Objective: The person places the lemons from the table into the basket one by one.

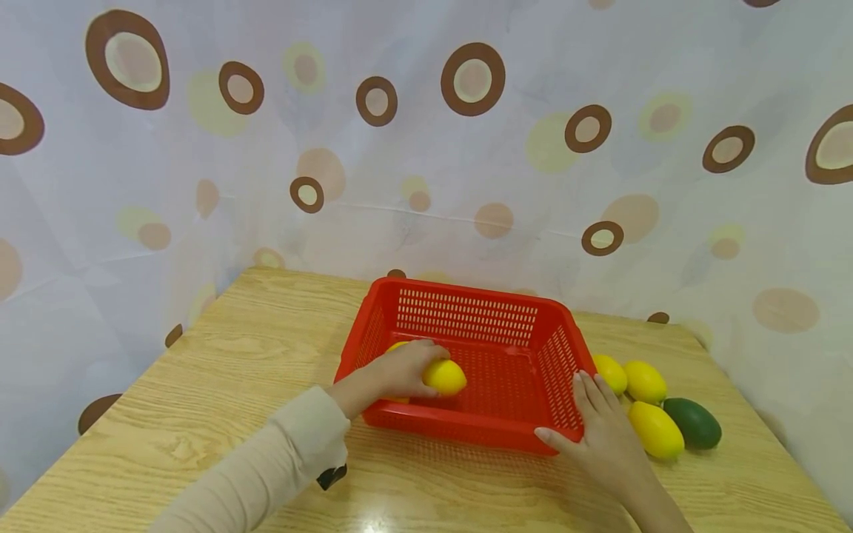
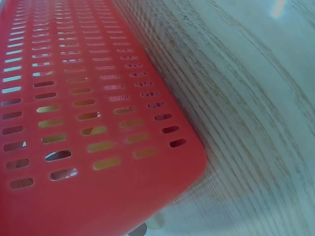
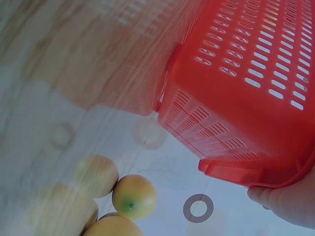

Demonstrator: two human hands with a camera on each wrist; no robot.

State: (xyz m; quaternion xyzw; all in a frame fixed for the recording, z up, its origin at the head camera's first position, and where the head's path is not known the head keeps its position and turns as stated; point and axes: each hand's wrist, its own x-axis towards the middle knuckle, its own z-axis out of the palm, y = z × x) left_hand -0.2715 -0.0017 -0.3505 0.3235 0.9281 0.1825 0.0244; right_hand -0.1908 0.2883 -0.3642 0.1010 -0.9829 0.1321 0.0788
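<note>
Inside the left part of a red slotted plastic basket [image 1: 466,426], my left hand [image 1: 408,370] grips a yellow lemon [image 1: 445,377], its pointed end showing past the fingers. More yellow fruit [image 1: 397,346] peeks out behind that hand, mostly hidden by it. In the left wrist view the basket wall [image 2: 98,196] fills much of the picture, with yellow showing through its slots. My right hand [image 1: 603,437] rests at the basket's near right corner, fingers straight on the right rim and thumb on the front rim. In the right wrist view, fingertips [image 3: 261,195] touch the rim.
To the basket's right, several yellow fruits [image 1: 656,431] lie close together on the wooden table [image 1: 266,355], beside a dark green oval fruit [image 1: 693,423]. A patterned cloth [image 1: 413,163] hangs behind the table. A small black object [image 1: 331,476] shows under the left sleeve.
</note>
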